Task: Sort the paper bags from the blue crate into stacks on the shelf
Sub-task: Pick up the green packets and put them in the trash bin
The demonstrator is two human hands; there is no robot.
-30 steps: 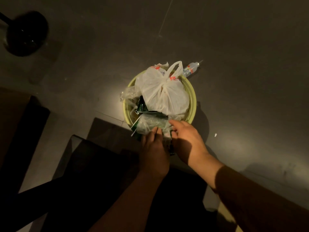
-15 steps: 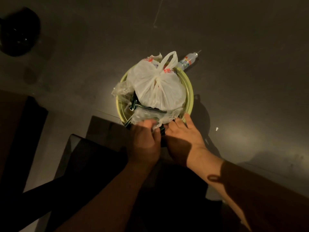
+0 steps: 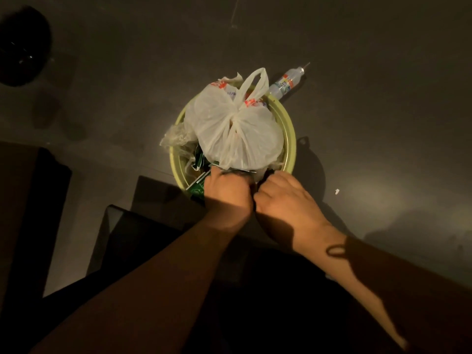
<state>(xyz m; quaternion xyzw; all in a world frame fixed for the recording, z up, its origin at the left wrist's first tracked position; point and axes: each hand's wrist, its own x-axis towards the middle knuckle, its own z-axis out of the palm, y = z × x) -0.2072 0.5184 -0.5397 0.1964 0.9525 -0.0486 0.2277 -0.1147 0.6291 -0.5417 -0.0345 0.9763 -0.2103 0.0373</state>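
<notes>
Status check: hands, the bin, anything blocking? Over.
Left hand and right hand both curled into trash at near rim of yellow-green bin. Tied white plastic bag fills the top. No blue crate or paper bags in view. Bottle on floor behind.

A dim grey floor (image 3: 357,72) carries a round yellow-green bin (image 3: 290,139), heaped above its rim with a knotted white bag (image 3: 229,131). A plastic bottle (image 3: 287,84) lies just behind the bin. A small white scrap (image 3: 337,191) lies to the bin's right, apart from it.
</notes>
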